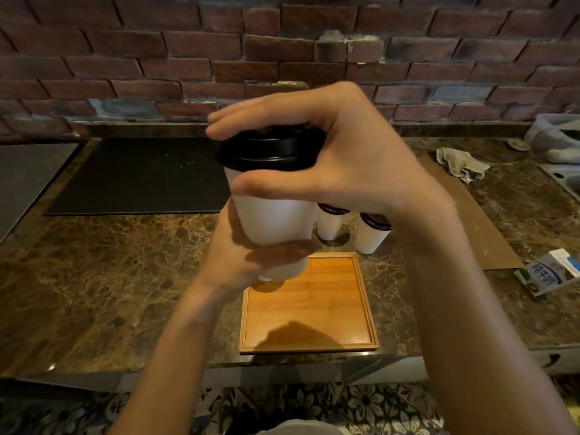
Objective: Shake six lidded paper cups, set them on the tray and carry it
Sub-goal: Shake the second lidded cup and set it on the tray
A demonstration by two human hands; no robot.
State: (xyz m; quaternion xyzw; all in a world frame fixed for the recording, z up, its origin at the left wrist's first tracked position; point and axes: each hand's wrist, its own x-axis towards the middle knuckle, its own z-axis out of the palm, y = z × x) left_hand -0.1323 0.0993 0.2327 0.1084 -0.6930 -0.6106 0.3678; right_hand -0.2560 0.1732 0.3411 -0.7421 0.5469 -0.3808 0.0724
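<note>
I hold a white paper cup (276, 218) with a black lid (270, 152) up in front of me, above the counter. My left hand (241, 262) grips its base from below. My right hand (329, 164) clamps the top, fingers over the lid and thumb across the cup wall. A wooden tray (314, 306) lies on the counter below, and part of another white cup (284, 271) shows at its far left corner under my left hand. Two more lidded cups (329, 224) (372, 233) stand on the counter just behind the tray.
A dark brown marble counter (110, 262) runs to a brick wall. A black mat (141, 177) lies at the back left, a crumpled cloth (461, 164) and a sink edge (561, 180) at the right, a milk carton (549, 274) lying near the right edge.
</note>
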